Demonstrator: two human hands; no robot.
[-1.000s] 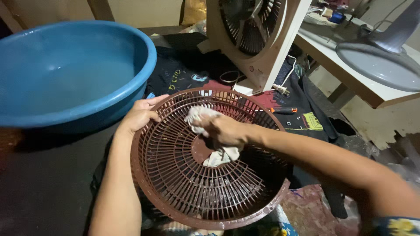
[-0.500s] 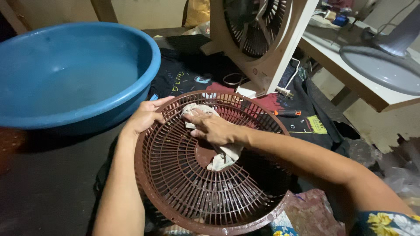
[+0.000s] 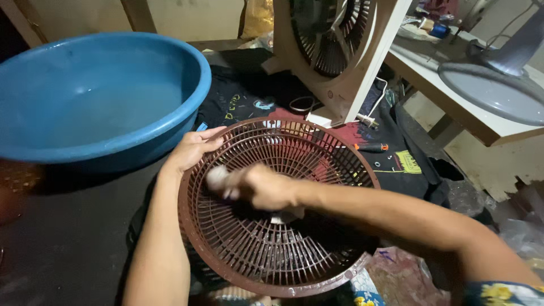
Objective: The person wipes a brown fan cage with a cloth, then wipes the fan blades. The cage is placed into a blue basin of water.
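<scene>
One brown plastic fan grille [image 3: 283,226], round and dish-shaped, lies tilted with its hollow side up; everything below is placed from it. Two hands work on it, both the person's own.

Left hand [image 3: 192,148]: on the grille's upper-left rim, fingers curled over the edge and pressed close together, thumb along the outside. It grips the rim.

Right hand [image 3: 262,186]: inside the grille, left of the hub, blurred. Fingers closed around one pale rag [image 3: 218,177]; a bunched end sticks out toward the left rim and a scrap shows below the palm near the hub. Exactly how the fingers lie I cannot tell through the blur.

Counts around the grille:
- One blue basin [image 3: 102,96], up and to the left, holding water. Its wall stands just beside the gripping hand; little room on that side.
- One box fan [image 3: 334,51] in a cream frame, standing upright beyond the far rim, a narrow strip of floor between.
- One dark printed cloth [image 3: 243,96] spread under and behind the grille.
- One screwdriver [image 3: 371,147] with a red-and-black handle, lying on the cloth just past the right rim.
- One grey fan base [image 3: 493,90], on a pale bench [image 3: 436,79] far right, well apart.

Near rim reaches almost to the bottom of view. To the lower left lies dark bare floor [image 3: 62,243], the widest open space.
</scene>
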